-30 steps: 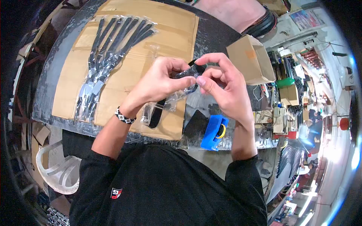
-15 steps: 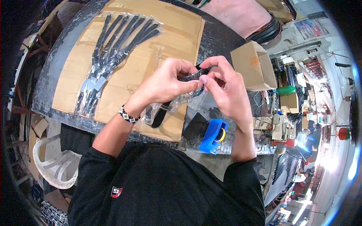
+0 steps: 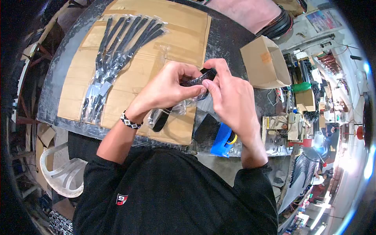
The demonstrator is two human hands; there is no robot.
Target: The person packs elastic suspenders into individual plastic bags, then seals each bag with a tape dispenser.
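Note:
Over the cardboard sheet, a black strap in a clear plastic sleeve is bent into a loop between my two hands. My left hand, with a beaded bracelet at its wrist, pinches the wrapped strap between thumb and fingers. Opposite it, my right hand is closed on the upper end of the strap, thumb tip against the plastic. Part of the strap is hidden behind my fingers, and its rounded end hangs below my left hand. To the left, several bagged black straps lie fanned out on the cardboard sheet.
A blue tape dispenser stands near the table's front edge, partly behind my right wrist. Beside it lies a flat black piece. An open cardboard box is at the right. A white plastic chair stands at lower left.
My right hand has turned over the strap's upper end, so more of its back shows and more black strap appears between the fingers. My left hand keeps its pinch. The view has shifted slightly.

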